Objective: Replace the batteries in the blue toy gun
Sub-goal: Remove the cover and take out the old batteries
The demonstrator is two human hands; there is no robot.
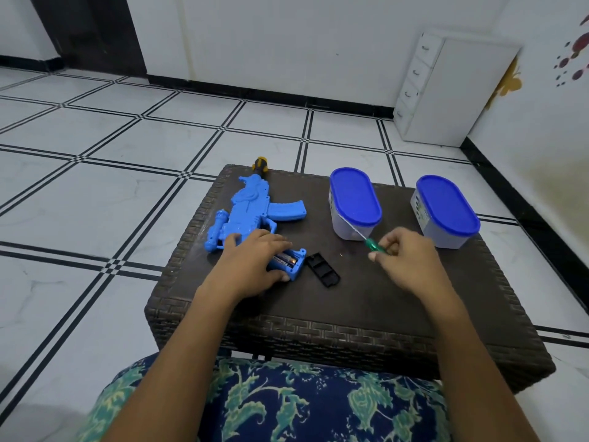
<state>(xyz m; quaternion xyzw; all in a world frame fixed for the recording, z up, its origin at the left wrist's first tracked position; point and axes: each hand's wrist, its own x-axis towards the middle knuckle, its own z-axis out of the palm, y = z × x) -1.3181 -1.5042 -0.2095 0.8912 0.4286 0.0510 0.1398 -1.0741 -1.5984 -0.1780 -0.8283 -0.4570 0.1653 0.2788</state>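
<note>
Under my left fingertips (280, 242) lies the open battery compartment (287, 261) of the blue toy gun (245, 212); the left hand (251, 266) rests flat on the grip end, fingers spread and together pressing the toy down, thumb at the near corner, clamped on nothing. Inside I see batteries (284, 259) still seated. Just to the right of these fingers the black cover (322, 274) lies loose on the table, so I judge the unscrewing and opening is done, while taking out the old cells, putting in new ones and closing is left. My right hand (404, 260) has its fingers closed around the green screwdriver (373, 244), its shaft pointing away toward the nearer blue-lidded container (353, 202). A second container (446, 212) stands beyond the right knuckles. Between both hands the wicker table (334, 333) is bare, good room to work. The gun's muzzle reaches over the far edge, and the left edge is near my left wrist.
</note>
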